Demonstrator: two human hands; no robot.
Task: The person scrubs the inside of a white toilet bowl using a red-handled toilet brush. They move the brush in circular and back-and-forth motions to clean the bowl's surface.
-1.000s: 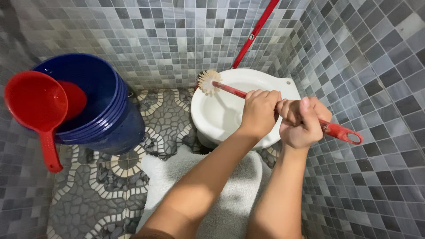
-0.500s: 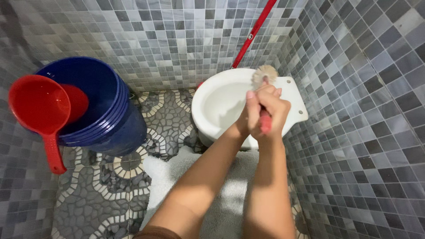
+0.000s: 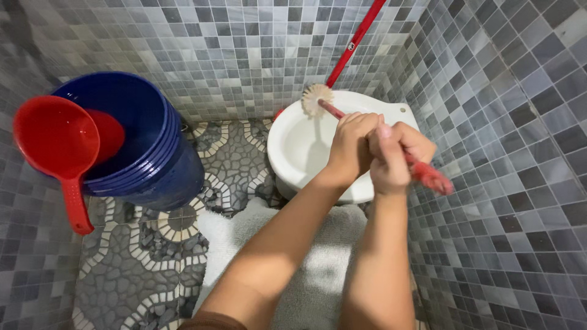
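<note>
Both hands grip one red plastic toilet brush [image 3: 373, 137] with a round, pale bristle head. The left hand [image 3: 350, 146] is closed around the shaft nearer the head; the right hand [image 3: 394, 157] is fisted just behind it, thumb up. The bristle head rests at the far rim of the glossy white ceramic toilet bowl [image 3: 299, 150]; the handle end points right, blurred. Both forearms extend forward over a white terry towel [image 3: 244, 235]. A dark blue plastic bucket [image 3: 160, 171] carrying a red plastic dipper [image 3: 58, 146] stands left on the pebble-mosaic floor [image 3: 122, 269].

A home bathroom: grey mosaic-tiled walls [image 3: 244, 49], white toilet bowl [image 3: 299, 146], blue bucket [image 3: 159, 165].
</note>
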